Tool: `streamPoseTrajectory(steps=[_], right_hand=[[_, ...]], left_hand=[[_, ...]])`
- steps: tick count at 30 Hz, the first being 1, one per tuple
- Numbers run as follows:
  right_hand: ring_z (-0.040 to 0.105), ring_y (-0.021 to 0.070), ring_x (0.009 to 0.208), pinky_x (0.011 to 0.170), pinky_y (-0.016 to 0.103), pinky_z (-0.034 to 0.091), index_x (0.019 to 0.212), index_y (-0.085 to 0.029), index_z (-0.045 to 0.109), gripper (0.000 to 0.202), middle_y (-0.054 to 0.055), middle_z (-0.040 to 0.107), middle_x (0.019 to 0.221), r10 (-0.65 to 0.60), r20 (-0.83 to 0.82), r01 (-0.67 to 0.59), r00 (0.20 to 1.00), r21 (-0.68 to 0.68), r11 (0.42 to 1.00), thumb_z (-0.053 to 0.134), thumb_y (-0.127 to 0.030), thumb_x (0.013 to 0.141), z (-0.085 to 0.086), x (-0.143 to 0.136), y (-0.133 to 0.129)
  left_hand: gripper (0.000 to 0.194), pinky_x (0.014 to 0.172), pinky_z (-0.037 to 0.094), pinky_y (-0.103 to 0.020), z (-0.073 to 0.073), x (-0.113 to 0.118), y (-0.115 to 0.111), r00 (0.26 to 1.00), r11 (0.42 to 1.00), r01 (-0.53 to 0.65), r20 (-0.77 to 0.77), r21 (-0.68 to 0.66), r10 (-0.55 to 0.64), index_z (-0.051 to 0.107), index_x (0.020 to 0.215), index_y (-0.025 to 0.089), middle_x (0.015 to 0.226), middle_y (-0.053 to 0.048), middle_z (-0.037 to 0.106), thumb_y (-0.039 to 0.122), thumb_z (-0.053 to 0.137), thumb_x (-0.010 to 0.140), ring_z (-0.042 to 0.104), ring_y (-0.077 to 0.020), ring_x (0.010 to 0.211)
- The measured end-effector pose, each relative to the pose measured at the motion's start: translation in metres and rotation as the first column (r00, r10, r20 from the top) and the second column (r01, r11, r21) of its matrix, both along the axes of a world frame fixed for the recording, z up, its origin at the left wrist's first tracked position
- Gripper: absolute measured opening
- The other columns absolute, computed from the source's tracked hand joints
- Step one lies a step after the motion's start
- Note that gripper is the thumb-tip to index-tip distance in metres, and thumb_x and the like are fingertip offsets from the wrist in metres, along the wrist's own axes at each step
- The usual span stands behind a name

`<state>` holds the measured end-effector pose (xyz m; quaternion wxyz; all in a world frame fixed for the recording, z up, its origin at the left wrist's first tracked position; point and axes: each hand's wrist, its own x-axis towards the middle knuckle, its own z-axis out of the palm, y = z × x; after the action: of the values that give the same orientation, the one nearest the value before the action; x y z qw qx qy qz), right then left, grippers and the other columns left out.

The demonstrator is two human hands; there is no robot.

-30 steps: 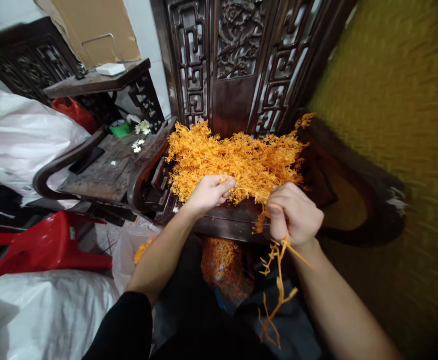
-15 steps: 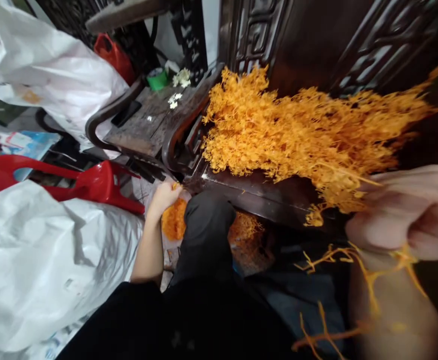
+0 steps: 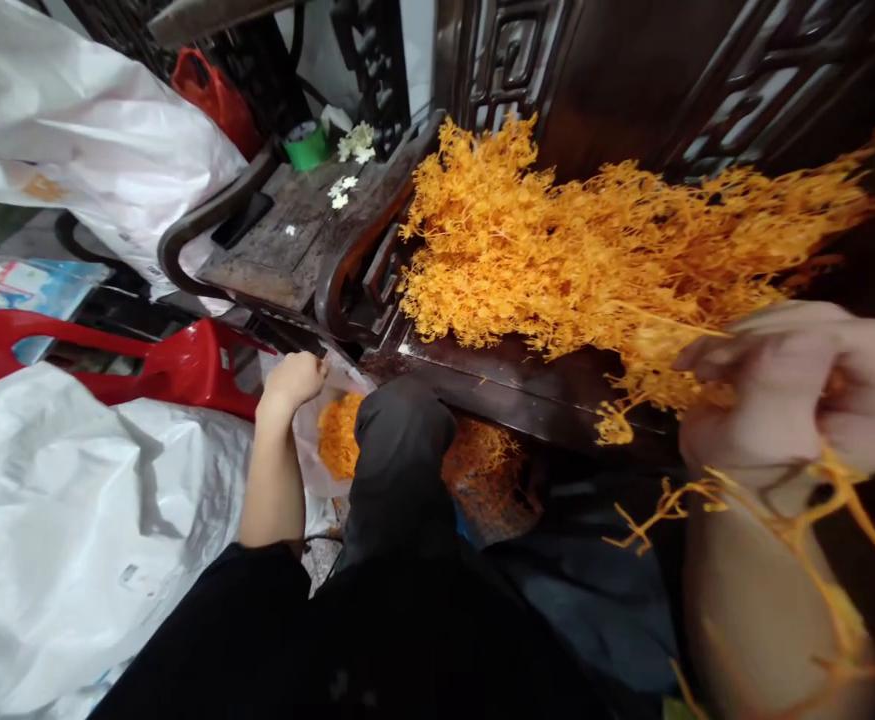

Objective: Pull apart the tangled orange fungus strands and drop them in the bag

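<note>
A big pile of orange plastic sprigs lies on the seat of a dark carved wooden chair. My right hand, blurred and close to the camera, is closed on a bundle of orange sprig stems that hang below the fist. My left hand is down beside my knee, fingers curled at the rim of a clear plastic bag. Orange pieces fill the bottom of that bag. My black-clad knee hides part of the bag.
A red plastic stool lies left of the bag. White plastic sacks cover the floor and the upper left. A small wooden side table holds white flowers and a green roll. More orange sprigs sit under the chair.
The view swung down and left. My left hand left the pile, went down to the plastic bag with an orange piece, then rose to the bag's rim. My right hand kept its bundle.
</note>
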<state>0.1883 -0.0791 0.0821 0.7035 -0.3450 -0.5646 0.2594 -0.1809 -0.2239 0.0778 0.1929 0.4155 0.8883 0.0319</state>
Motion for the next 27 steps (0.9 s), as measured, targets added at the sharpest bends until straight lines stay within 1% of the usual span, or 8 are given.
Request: streamPoseTrajectory(steps=[2,3,6,8,11,17,23,27], right_hand=[[0.053,0.0138,0.046,0.043,0.032,0.037,0.066,-0.019,0.064,0.036,0.002,0.055,0.056,0.154,-0.134,-0.149,0.979,0.044,0.988,0.072,-0.045,0.088,0.0,0.0,0.005],[0.05,0.0131,0.045,0.041,0.031,0.036,0.068,-0.018,0.064,0.032,0.001,0.052,0.056,0.251,-0.212,-0.249,0.944,0.036,0.968,0.071,-0.041,0.089,0.0,0.0,0.009],[0.05,0.0134,0.047,0.042,0.029,0.038,0.076,-0.019,0.062,0.027,-0.001,0.049,0.056,0.462,-0.376,-0.53,0.803,-0.099,0.842,0.067,-0.043,0.09,0.001,0.005,0.019],[0.056,0.0151,0.055,0.05,0.031,0.047,0.084,-0.02,0.065,0.029,0.001,0.056,0.063,0.463,-0.457,-0.595,0.759,-0.199,0.779,0.062,-0.048,0.091,0.003,0.008,0.022],[0.068,0.0193,0.078,0.072,0.036,0.057,0.1,-0.022,0.072,0.044,0.006,0.071,0.085,0.366,-0.526,-0.562,0.768,-0.28,0.778,0.052,-0.06,0.094,0.005,0.008,0.02],[0.06,0.025,0.131,0.111,0.047,0.048,0.124,-0.03,0.072,0.061,0.004,0.073,0.13,0.389,-0.447,-0.549,0.805,-0.318,0.773,0.038,-0.072,0.097,0.008,0.009,0.016],[0.039,0.0228,0.153,0.13,0.043,0.026,0.143,-0.039,0.06,0.075,-0.003,0.053,0.157,0.462,-0.345,-0.574,0.817,-0.404,0.712,0.026,-0.084,0.093,0.005,0.009,0.013],[0.055,0.0233,0.138,0.122,0.043,0.038,0.141,-0.035,0.061,0.081,0.003,0.064,0.141,0.421,-0.342,-0.535,0.84,-0.393,0.748,0.025,-0.087,0.09,-0.001,0.008,0.015]], left_hand=[[0.031,0.085,0.045,-0.034,0.029,0.039,0.018,0.981,0.981,0.186,0.042,0.059,-0.189,0.076,0.086,0.017,0.09,-0.01,0.076,0.04,0.058,0.097,0.068,-0.0233,0.089],[0.033,0.084,0.044,-0.034,0.043,0.063,0.028,0.929,0.924,0.36,0.042,0.13,-0.368,0.077,0.089,0.019,0.091,-0.009,0.076,0.043,0.056,0.098,0.068,-0.0236,0.088],[0.037,0.087,0.043,-0.034,0.073,0.141,0.063,0.662,0.637,0.663,0.09,0.394,-0.744,0.076,0.105,0.02,0.099,-0.01,0.076,0.051,0.058,0.097,0.068,-0.0259,0.094],[0.045,0.09,0.045,-0.035,0.077,0.185,0.089,0.574,0.533,0.644,0.114,0.548,-0.811,0.073,0.112,0.018,0.106,-0.013,0.074,0.057,0.065,0.091,0.067,-0.0295,0.102],[0.06,0.09,0.049,-0.037,0.06,0.226,0.126,0.469,0.528,0.625,0.263,0.575,-0.843,0.061,0.135,0.018,0.112,-0.012,0.073,0.053,0.071,0.087,0.068,-0.029,0.103],[0.063,0.084,0.054,-0.034,0.021,0.239,0.152,0.401,0.597,0.38,0.455,0.706,-0.795,0.051,0.143,0.018,0.108,-0.008,0.072,0.038,0.073,0.087,0.069,-0.0194,0.09],[0.032,0.076,0.052,-0.027,0.016,0.241,0.143,0.361,0.469,0.322,0.351,0.822,-0.864,0.06,0.111,0.017,0.103,-0.005,0.069,0.026,0.076,0.085,0.062,-0.0115,0.08],[0.014,0.08,0.053,-0.029,0.021,0.24,0.145,0.368,0.439,0.291,0.324,0.85,-0.872,0.065,0.094,0.018,0.093,-0.004,0.07,0.023,0.074,0.085,0.066,-0.0141,0.085]])
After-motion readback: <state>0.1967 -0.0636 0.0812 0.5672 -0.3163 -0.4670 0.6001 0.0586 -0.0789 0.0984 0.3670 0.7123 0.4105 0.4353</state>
